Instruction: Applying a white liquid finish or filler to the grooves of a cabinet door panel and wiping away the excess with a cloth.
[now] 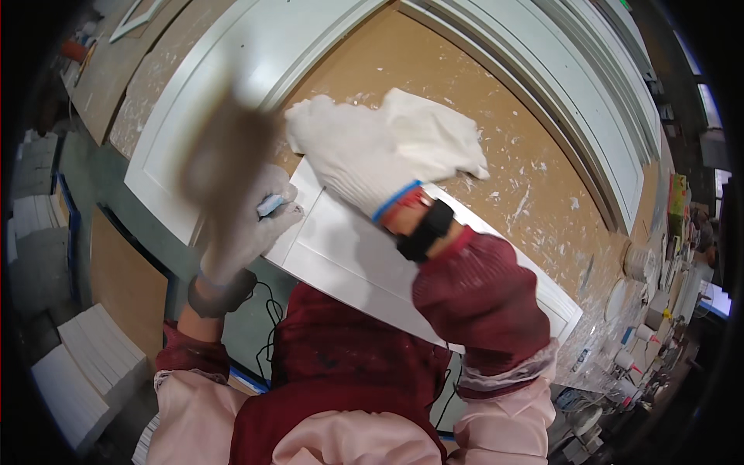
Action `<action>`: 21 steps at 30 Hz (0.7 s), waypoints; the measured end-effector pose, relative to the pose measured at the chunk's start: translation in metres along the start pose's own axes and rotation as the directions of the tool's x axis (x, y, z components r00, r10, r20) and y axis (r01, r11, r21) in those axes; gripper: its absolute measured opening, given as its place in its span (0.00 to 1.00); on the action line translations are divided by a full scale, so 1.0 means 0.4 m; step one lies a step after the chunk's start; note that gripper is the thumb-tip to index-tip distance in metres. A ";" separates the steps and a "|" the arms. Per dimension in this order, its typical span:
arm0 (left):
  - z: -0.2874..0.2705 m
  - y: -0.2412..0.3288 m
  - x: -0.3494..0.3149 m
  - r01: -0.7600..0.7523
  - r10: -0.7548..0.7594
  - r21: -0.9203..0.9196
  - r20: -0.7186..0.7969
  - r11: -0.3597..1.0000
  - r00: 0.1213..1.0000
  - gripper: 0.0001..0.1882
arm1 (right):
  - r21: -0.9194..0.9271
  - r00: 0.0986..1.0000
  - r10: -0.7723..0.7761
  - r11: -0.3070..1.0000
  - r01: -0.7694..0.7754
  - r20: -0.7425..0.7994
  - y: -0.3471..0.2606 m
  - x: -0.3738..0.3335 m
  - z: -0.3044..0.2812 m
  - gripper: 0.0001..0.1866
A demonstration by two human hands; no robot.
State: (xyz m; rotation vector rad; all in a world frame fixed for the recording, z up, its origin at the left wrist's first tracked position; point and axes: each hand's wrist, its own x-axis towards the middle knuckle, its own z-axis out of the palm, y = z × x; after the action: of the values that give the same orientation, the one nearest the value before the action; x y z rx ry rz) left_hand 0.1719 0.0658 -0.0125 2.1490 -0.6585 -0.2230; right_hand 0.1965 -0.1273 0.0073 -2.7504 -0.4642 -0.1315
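Observation:
A long white panel [364, 260] with a raised frame lies slantwise in front of me on the table. My left hand [248, 225], in a white glove, is closed at the panel's left end, with a small light-blue piece [270, 204] pinched in its fingers. A blurred brown shape [225, 159] covers part of this hand; I cannot tell what it is. My right hand [349, 151], also gloved, reaches over the panel's far edge. It is closed on a cream cloth [438, 136], which spreads out to its right; its fingertips are hidden.
White framed panels [209, 85] lie at the far left, and more stacked white frames [573, 101] curve along the far right. The brown tabletop [535, 194] is spattered with white. Bottles [645, 333] and a tub [639, 262] crowd the right edge. White boards [101, 349] are stacked at lower left.

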 end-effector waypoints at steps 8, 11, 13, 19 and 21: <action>-0.005 0.038 -0.004 0.163 -0.163 -0.024 -0.002 0.986 0.987 0.11 | 0.075 0.991 0.085 0.994 -0.077 -0.104 0.082 -0.150 -0.109 0.12; -0.006 0.035 0.004 0.138 -0.138 -0.032 0.019 0.990 0.990 0.11 | -0.113 0.974 0.223 0.967 -0.226 -0.037 0.152 -0.288 -0.209 0.08; -0.006 0.021 0.000 0.115 -0.115 -0.010 0.014 0.993 0.993 0.10 | -0.063 0.940 0.333 0.939 -0.338 -0.075 0.189 -0.353 -0.229 0.05; 0.013 0.041 0.001 0.214 -0.214 -0.002 -0.011 0.977 0.977 0.11 | -0.231 0.935 0.303 0.912 -0.340 -0.181 0.320 -0.491 -0.209 0.06; 0.019 0.058 -0.005 0.253 -0.253 -0.033 -0.003 0.967 0.968 0.10 | -0.299 0.916 0.350 0.868 -0.396 -0.195 0.350 -0.487 -0.202 0.09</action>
State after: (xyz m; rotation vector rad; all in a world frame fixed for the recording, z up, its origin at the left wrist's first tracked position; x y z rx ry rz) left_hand 0.1587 0.0500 0.0008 2.1986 -0.3718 -0.3600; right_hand 0.0571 -0.3384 0.0092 -3.0731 0.1524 -0.3216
